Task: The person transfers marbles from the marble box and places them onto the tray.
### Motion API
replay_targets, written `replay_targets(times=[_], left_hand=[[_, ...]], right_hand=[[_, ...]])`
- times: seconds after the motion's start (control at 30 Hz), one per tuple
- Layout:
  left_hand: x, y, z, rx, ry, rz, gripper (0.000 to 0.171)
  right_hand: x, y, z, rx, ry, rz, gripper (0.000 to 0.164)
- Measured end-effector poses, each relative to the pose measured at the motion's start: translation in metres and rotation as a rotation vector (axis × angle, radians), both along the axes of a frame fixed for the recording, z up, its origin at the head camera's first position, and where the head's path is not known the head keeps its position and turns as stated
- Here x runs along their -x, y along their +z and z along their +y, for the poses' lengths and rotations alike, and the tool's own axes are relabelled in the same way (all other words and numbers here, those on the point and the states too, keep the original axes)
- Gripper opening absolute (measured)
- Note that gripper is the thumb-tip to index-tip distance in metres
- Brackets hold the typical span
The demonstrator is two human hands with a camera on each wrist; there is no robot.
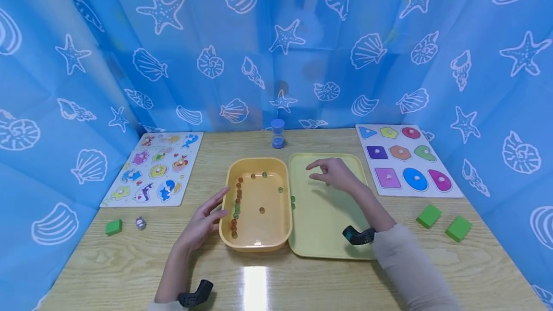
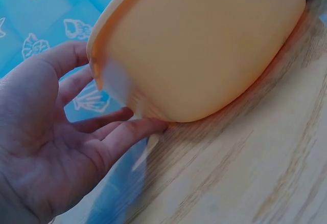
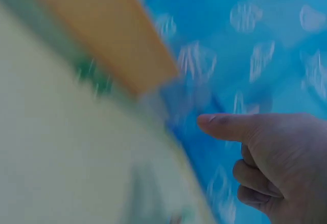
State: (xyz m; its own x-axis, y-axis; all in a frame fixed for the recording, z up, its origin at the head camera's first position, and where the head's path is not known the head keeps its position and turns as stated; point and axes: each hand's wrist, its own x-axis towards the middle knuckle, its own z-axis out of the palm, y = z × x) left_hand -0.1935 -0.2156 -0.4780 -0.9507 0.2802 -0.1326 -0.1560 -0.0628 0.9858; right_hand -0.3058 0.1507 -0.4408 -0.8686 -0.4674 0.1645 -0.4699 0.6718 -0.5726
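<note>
We see the left hand [image 1: 203,222] with its fingers spread, fingertips touching the orange bin [image 1: 259,232] at its left rim and outer wall. The right hand [image 1: 337,174] hovers above the green tray [image 1: 321,229], index finger and thumb apart with a gap between, the other fingers curled in. Inside the bin we find red and green beads [image 1: 238,200] lined along the left wall, others scattered on its floor; two green beads [image 1: 293,199] lie at the tray's left edge. Bin and tray sit side by side on the wooden table [image 1: 229,277], puzzle boards [image 1: 382,163] beyond either side, before a blue shell-patterned curtain [image 1: 276,85].
</note>
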Motion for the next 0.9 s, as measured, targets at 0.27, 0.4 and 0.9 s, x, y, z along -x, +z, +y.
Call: replay_targets(times=[0.27, 0.4, 0.9], left_hand=[[0.002, 0.005, -0.002, 0.036, 0.003, -0.010, 0.057], [0.003, 0.008, -0.001, 0.063, 0.008, -0.024, 0.054], [-0.002, 0.012, 0.000, 0.020, -0.032, -0.003, 0.057]], right_hand=[[-0.001, 0.036, -0.090, 0.033, 0.219, -0.018, 0.022], [0.000, 0.039, -0.118, -0.034, 0.277, -0.046, 0.020], [0.023, 0.028, -0.155, -0.165, 0.402, -0.047, 0.019]])
